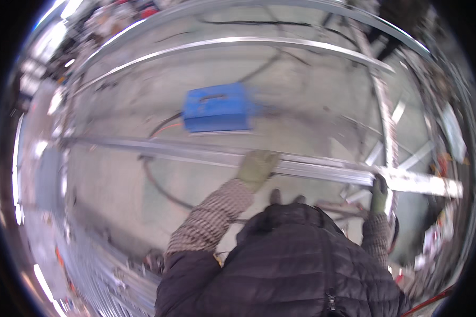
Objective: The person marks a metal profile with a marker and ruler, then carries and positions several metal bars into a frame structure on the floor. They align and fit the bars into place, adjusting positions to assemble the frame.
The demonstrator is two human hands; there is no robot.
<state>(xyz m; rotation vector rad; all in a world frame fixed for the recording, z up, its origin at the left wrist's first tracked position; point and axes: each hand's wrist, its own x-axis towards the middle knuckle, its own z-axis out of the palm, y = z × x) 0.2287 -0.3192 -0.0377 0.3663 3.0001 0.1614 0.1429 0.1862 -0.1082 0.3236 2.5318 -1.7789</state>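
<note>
A long silvery metal bar (195, 152) runs from left to right in front of me. My left hand (257, 168), in a greenish glove, is closed over it near its middle. My right hand (378, 194), in a dark green glove, grips the bar near its right end. There the bar meets a pale crosswise beam (384, 113) and a short bright beam end (433, 185) juts beyond. Motion blur and my gloves hide the exact finger positions.
A blue metal box (217, 108) with a top handle rests on the floor beyond the bar. Black cables (161, 190) and an orange line trail nearby. More parallel bars (238, 40) cross the far side. Stacked metal lengths (98, 267) lie at the lower left.
</note>
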